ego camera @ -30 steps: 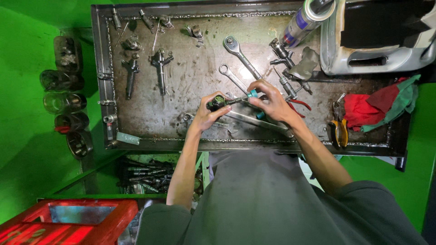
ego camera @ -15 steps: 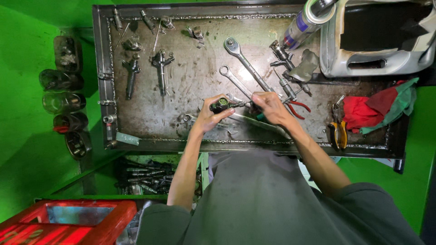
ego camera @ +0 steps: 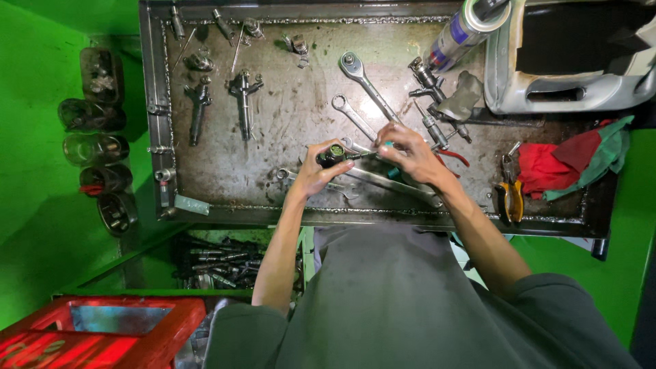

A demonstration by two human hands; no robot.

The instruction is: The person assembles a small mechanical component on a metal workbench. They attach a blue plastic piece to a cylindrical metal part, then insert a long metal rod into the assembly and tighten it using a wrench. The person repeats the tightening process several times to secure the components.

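A dirty metal workbench (ego camera: 225, 174) with a raised rim sits in the middle, and bright green walls (ego camera: 34, 225) are all around it. Left of the workbench, a row of dark jars (ego camera: 96, 130) hangs on the green wall. Below the workbench, at the bottom left, is a red box (ego camera: 102, 331).

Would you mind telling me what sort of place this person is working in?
Most likely a mechanic's workshop: a grimy metal workbench strewn with a ratchet wrench and fuel injectors, with pliers beside a red rag.
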